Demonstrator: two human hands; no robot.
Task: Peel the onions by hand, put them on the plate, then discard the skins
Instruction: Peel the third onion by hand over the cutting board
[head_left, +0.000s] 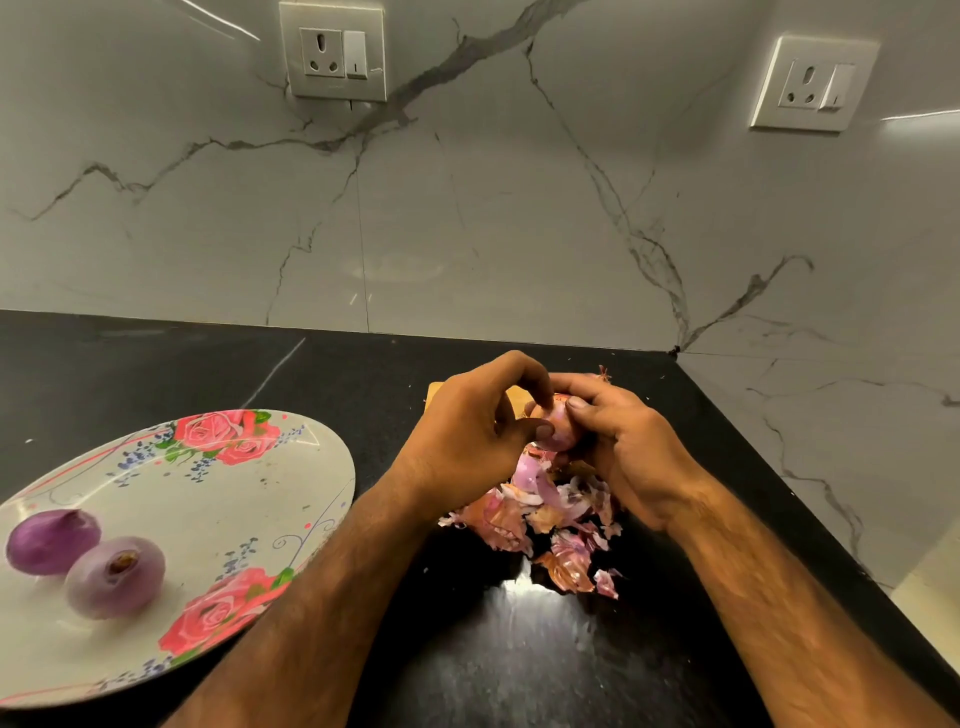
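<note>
Both hands hold one pink onion (557, 427) above the black counter, right of centre. My left hand (467, 431) pinches its skin with thumb and curled fingers. My right hand (631, 447) cups the onion from the right, thumb on top. Under the hands lies a heap of pink and brown onion skins (545, 519). A white plate with rose prints (218, 499) sits at the left. Two peeled purple onions lie on it: one (52, 540) at the far left, the other (115, 577) beside it.
A wooden board (511, 395) peeks out behind the hands. The black counter (519, 660) ends at a marble side wall on the right, and its corner lies close to the hands. Two wall sockets (333, 52) (813, 85) sit on the marble backsplash.
</note>
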